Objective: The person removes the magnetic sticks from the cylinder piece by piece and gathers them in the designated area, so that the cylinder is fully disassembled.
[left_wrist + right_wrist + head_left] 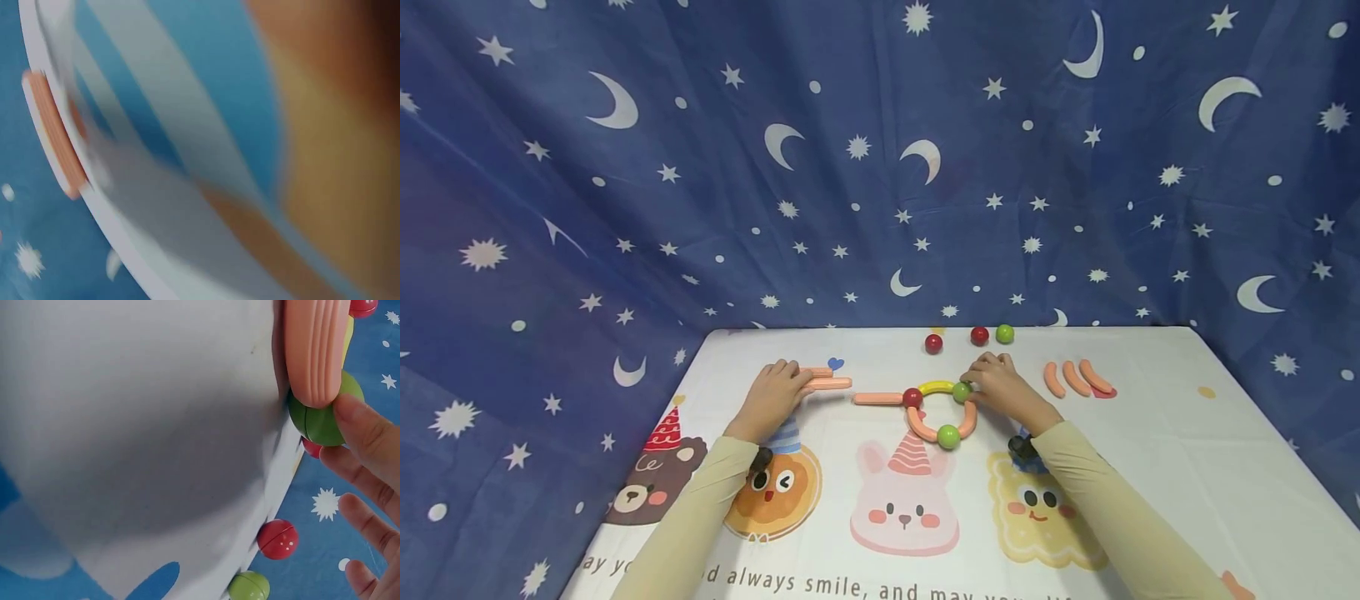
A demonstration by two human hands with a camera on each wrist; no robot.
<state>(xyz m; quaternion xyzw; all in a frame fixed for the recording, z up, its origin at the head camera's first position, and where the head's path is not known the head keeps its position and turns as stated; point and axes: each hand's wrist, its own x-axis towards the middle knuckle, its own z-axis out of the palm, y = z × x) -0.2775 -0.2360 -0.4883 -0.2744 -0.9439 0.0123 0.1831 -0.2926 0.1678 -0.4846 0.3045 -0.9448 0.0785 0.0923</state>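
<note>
In the head view my right hand [1003, 390] is at the right of a small ring, at a green ball [962, 392]. In the right wrist view its thumb and index finger pinch that ball, beside the end of a ribbed curved peach piece [315, 353]; the other fingers are spread. A curved yellow piece [937, 387], a red ball [912, 397] and another green ball [948, 437] form the ring's remainder. A straight peach rod [878, 399] extends left from the red ball. My left hand [775, 398] overlaps the left ends of two straight peach rods [829, 383]; its fingertips are hidden.
Behind the ring lie two loose red balls [933, 343] and a loose green ball [1004, 333]. Three curved peach pieces [1077, 379] lie at the right. A printed white cloth [820, 500] covers the table, and a blue star-patterned curtain [850, 208] hangs behind.
</note>
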